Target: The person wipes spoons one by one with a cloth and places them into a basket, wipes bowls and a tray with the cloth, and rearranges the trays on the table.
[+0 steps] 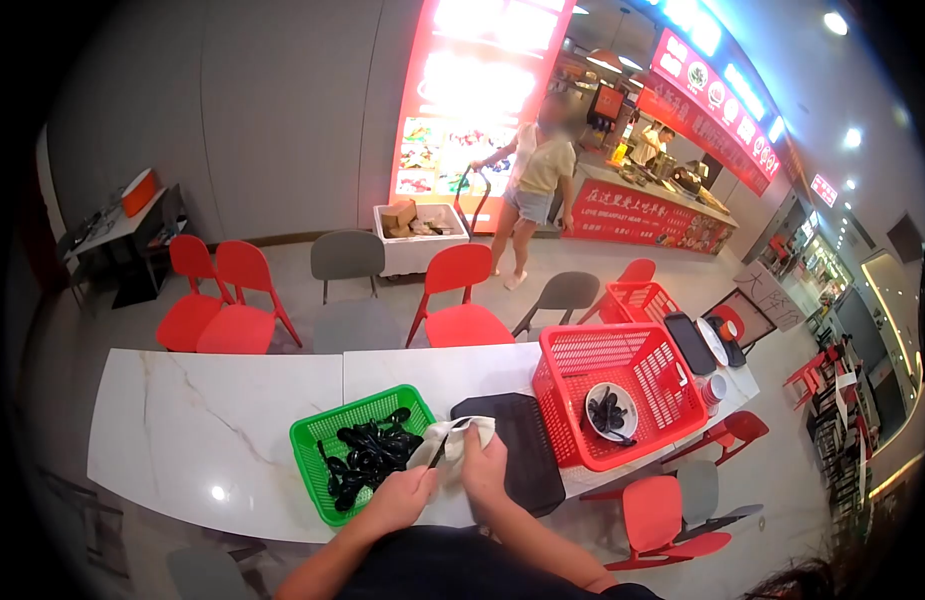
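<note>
My left hand [402,500] is closed around the end of a black spoon [438,455], of which only a short stretch shows. In my right hand [483,464] a white cloth [452,434] is bunched, its folds against the spoon and covering much of it. Just left of both hands sits a green basket [315,478] with many black spoons [367,452] heaped in it. A black tray [530,450] lies on the table to the right of my right hand. Beyond it stands a red basket [622,375] containing a white bowl [610,411] of black spoons.
The white marble table [192,430] runs in front of me. Dark trays [690,343] and stacked cups [714,388] stand at its right end. Red chairs [462,290] and grey chairs line it. A person [537,170] stands beyond, pulling a white cart [422,250].
</note>
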`<state>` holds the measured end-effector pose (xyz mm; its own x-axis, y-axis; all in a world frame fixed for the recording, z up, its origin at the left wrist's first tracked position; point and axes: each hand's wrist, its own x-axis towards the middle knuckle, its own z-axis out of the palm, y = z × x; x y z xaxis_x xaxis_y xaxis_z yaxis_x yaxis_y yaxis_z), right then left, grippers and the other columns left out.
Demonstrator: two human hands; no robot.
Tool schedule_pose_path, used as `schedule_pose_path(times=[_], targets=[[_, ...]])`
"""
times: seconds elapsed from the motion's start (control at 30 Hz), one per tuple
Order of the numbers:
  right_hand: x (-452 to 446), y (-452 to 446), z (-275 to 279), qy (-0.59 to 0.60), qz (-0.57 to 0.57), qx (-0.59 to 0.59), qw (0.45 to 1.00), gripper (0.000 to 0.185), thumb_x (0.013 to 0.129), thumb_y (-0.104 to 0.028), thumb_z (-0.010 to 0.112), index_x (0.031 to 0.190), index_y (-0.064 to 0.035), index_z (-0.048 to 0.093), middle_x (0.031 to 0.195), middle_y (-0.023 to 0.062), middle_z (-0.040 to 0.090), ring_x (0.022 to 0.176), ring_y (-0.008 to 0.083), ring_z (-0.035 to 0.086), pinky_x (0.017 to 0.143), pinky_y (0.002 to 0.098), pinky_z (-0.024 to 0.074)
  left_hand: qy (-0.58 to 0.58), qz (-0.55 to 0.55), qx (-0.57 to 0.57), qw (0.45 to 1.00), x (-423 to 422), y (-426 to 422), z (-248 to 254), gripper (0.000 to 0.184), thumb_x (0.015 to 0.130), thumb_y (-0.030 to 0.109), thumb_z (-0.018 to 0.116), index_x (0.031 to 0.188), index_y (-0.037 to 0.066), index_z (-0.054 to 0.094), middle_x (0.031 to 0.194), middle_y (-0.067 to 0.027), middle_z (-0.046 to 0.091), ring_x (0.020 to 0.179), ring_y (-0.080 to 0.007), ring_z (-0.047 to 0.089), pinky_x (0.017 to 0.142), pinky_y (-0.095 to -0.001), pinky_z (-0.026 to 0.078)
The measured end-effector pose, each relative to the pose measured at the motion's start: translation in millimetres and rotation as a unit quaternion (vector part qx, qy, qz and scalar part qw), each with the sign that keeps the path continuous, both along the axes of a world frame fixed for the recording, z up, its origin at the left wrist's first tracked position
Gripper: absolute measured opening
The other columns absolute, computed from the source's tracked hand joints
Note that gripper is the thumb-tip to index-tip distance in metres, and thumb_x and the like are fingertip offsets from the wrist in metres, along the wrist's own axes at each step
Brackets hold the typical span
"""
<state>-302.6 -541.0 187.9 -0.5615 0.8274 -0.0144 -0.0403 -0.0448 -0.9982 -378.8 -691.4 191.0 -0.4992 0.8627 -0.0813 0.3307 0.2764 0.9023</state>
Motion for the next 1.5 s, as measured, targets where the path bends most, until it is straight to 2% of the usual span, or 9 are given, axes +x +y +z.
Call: schedule_pose_path(times=[0.1, 0.27, 0.5, 0.57, 0.77, 0.83, 1.03, 1.13, 1.5], targets=[[7, 22, -20, -0.017, -0.082, 0.184, 0.979, 0.029, 0.106, -0.025, 0.052, 0.1, 0.0008, 0.065, 0.088, 0.0059, 0.069, 0.079, 0.0112, 0.063, 0.071, 0.0291, 0.0515, -0.092, -0.021, -0.006, 0.995, -1, -10, 5, 0.04, 0.105, 0.033, 0.043, 0.082, 0.003, 0.058, 0.065, -0.009, 0.055, 0.058, -0.0242, 0.052, 0.058, -0.0385, 0.043], [51, 144, 8, 0.207, -0.127, -0.072, 0.967, 0.042, 0.108, -0.037, 0.041, 0.125, -0.0007, 0.057, 0.117, 0.0139, 0.066, 0.102, 0.0242, 0.068, 0.089, 0.0396, 0.0559, -0.289, 0.021, -0.003, 0.957, -24, -42, -47, 0.04, 0.105, 0.03, 0.043, 0.082, 0.004, 0.061, 0.064, 0.0034, 0.05, 0.057, -0.0071, 0.043, 0.055, -0.026, 0.037], [100, 152, 35, 0.246, -0.03, -0.17, 0.954, 0.051, 0.11, -0.043, 0.03, 0.129, -0.0017, 0.053, 0.119, 0.0137, 0.065, 0.107, 0.0298, 0.066, 0.094, 0.0437, 0.0549, -0.175, 0.126, -0.139, 0.966, -67, -51, -197, 0.039, 0.098, 0.031, 0.052, 0.083, 0.001, 0.071, 0.067, -0.0037, 0.061, 0.061, -0.0114, 0.056, 0.057, -0.0301, 0.043], [106, 149, 20, 0.256, 0.011, -0.197, 0.946, 0.048, 0.109, -0.042, 0.032, 0.131, -0.0038, 0.05, 0.12, 0.0138, 0.064, 0.106, 0.0275, 0.067, 0.091, 0.0421, 0.0563, -0.088, 0.166, -0.178, 0.966, -77, -52, -244, 0.035, 0.092, 0.033, 0.059, 0.08, 0.001, 0.07, 0.071, -0.0115, 0.066, 0.067, -0.0237, 0.064, 0.062, -0.0387, 0.049], [103, 118, 5, 0.246, 0.029, -0.29, 0.924, 0.046, 0.109, -0.04, 0.033, 0.13, -0.0034, 0.051, 0.122, 0.0158, 0.064, 0.11, 0.0312, 0.065, 0.097, 0.0471, 0.0534, 0.16, 0.244, -0.15, 0.945, -76, -55, -271, 0.03, 0.082, 0.028, 0.072, 0.098, 0.005, 0.064, 0.094, -0.0157, 0.068, 0.085, -0.0353, 0.065, 0.077, -0.0449, 0.052], [103, 109, 0, 0.244, 0.043, -0.312, 0.917, 0.047, 0.109, -0.041, 0.034, 0.132, -0.0024, 0.05, 0.126, 0.0169, 0.063, 0.115, 0.0325, 0.064, 0.103, 0.0485, 0.0495, 0.267, 0.258, -0.121, 0.921, -62, -43, -223, 0.038, 0.079, 0.026, 0.077, 0.107, 0.005, 0.062, 0.106, -0.0161, 0.064, 0.095, -0.0345, 0.063, 0.084, -0.0425, 0.051], [97, 76, -9, 0.208, 0.114, -0.458, 0.857, 0.056, 0.108, -0.046, 0.032, 0.13, 0.0005, 0.055, 0.126, 0.0158, 0.064, 0.12, 0.0309, 0.061, 0.108, 0.046, 0.0443, -0.064, -0.031, 0.151, 0.986, -8, 40, -90, 0.066, 0.078, 0.029, 0.082, 0.133, 0.002, 0.056, 0.115, -0.0105, 0.064, 0.106, -0.0212, 0.062, 0.092, -0.0345, 0.05], [100, 76, -13, 0.194, 0.091, -0.462, 0.861, 0.059, 0.108, -0.049, 0.031, 0.13, 0.0003, 0.055, 0.128, 0.0151, 0.064, 0.12, 0.0306, 0.061, 0.108, 0.045, 0.0435, -0.17, -0.135, -0.006, 0.976, 16, 73, -54, 0.049, 0.087, 0.03, 0.075, 0.126, 0.003, 0.063, 0.11, -0.0088, 0.07, 0.1, -0.0157, 0.065, 0.088, -0.0315, 0.052], [194, 151, -56, 0.076, 0.104, -0.456, 0.881, 0.061, 0.103, -0.057, 0.039, 0.127, -0.0046, 0.057, 0.125, 0.008, 0.06, 0.114, 0.0184, 0.059, 0.102, 0.0406, 0.0449, 0.137, -0.193, 0.118, 0.964, 67, 165, 41, 0.033, 0.076, 0.014, 0.076, 0.106, 0.004, 0.067, 0.09, -0.012, 0.058, 0.083, -0.022, 0.061, 0.072, -0.0313, 0.049]])
